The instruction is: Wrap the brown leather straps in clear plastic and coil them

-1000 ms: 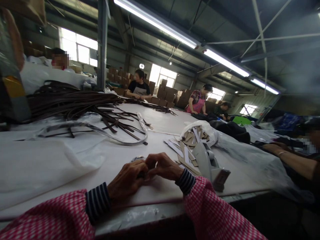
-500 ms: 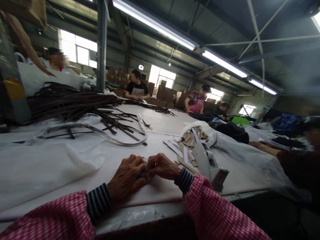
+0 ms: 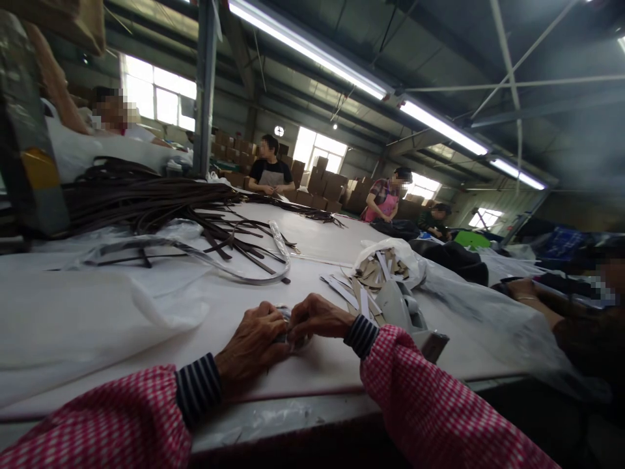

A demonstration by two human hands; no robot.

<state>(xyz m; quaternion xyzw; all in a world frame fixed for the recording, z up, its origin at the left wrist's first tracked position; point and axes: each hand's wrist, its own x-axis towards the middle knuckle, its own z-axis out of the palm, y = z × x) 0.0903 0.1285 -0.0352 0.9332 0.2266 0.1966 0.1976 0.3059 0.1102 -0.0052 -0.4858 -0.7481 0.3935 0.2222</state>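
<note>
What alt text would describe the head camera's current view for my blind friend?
A person's left hand and right hand hold a small, partly hidden shiny object at a white tabletop. To the right are a grey device and tan and white strips; beyond, to the left, lie dark straps, with other people in the background.

And over on the left, a great sprawl of dark straps (image 3: 151, 203) fans out across the pale counter (image 3: 317, 231), with a clear-wrapped loop (image 3: 282, 251) curving just in front! Across to the right, a white plastic bag (image 3: 416, 266) gapes open, flat strips (image 3: 383, 268) heaped inside and spilling from its mouth. Beyond, a person in a grey apron (image 3: 271, 176), another person in pink (image 3: 387, 203), brown cartons (image 3: 325, 181) stacked behind, a round clock (image 3: 278, 130) above, tube lights (image 3: 312, 51) blazing overhead!
</note>
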